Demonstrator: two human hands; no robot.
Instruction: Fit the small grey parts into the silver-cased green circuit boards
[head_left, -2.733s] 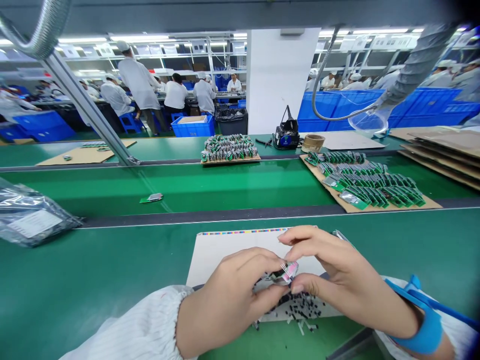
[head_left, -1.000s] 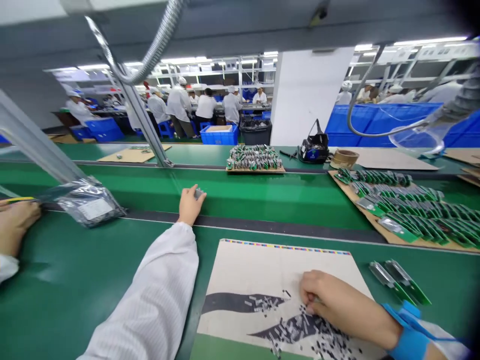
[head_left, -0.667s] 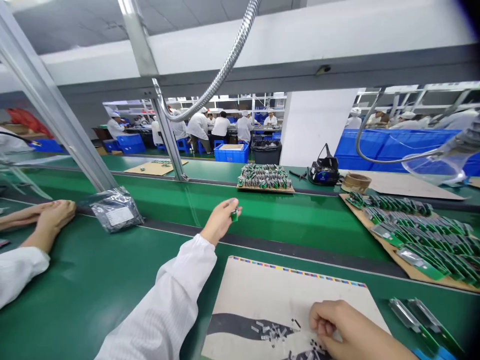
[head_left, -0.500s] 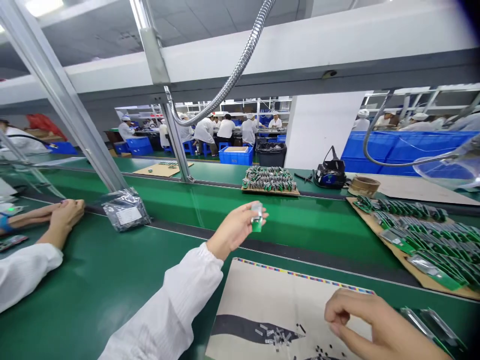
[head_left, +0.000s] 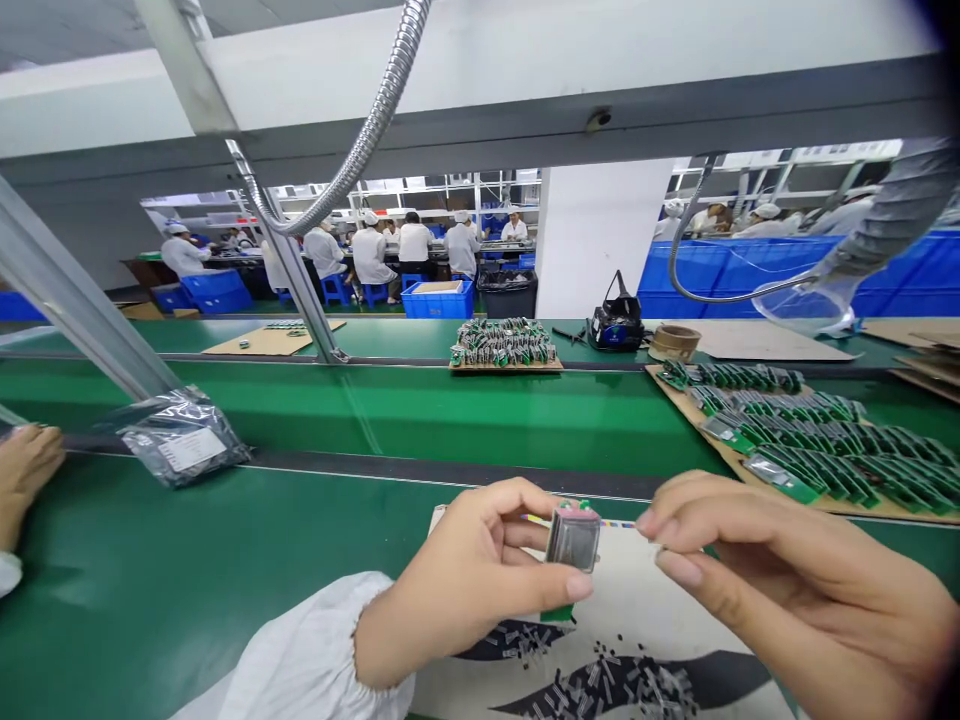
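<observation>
A silver metal casing (head_left: pixel 573 540) is capped with pink and green at its top, and a green circuit board (head_left: pixel 556 613) is seen beneath it. A cream card (head_left: pixel 626 600) is edged with a thin multicoloured strip (head_left: pixel 577 520) and crossed by black swooshes (head_left: pixel 720 680), over which grey and black bits (head_left: pixel 600 680) are scattered. The bench (head_left: pixel 150 560) is coloured deep green, a white sleeve (head_left: pixel 300 650) is laid against it, and bright blue crates (head_left: pixel 720 270) are ranged behind.
</observation>
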